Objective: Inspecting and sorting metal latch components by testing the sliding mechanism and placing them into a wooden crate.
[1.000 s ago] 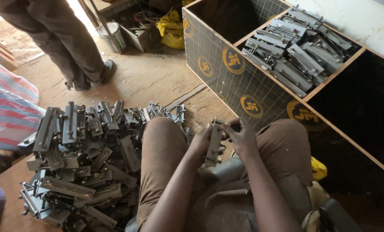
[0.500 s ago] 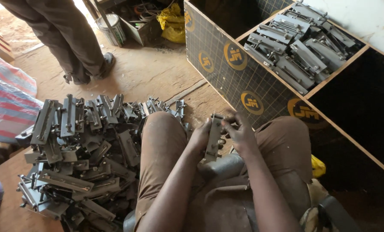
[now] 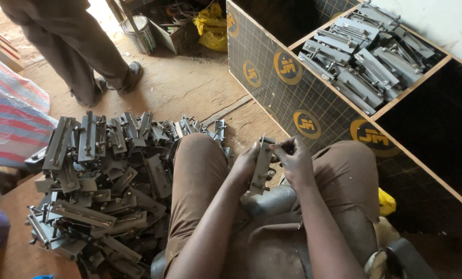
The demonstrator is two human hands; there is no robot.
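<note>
I sit with both knees up, in brown trousers. A flat grey metal bracket (image 3: 262, 164) stands upright between my knees. My left hand (image 3: 245, 164) grips its left edge. My right hand (image 3: 293, 160) pinches its upper right side with the fingertips. A large heap of similar grey metal brackets (image 3: 102, 181) lies on the floor left of my left knee.
A dark partitioned wooden box (image 3: 313, 98) stands ahead on the right; its far compartment holds several finished metal parts (image 3: 365, 57). Another person (image 3: 81, 46) in brown trousers stands at the upper left. A paint tin (image 3: 138, 33) and a yellow bag (image 3: 213, 26) lie behind. Striped cloth (image 3: 11, 119) is at left.
The view has shifted slightly. My hands have stayed on the bracket between my knees, with only small movements of the fingers.
</note>
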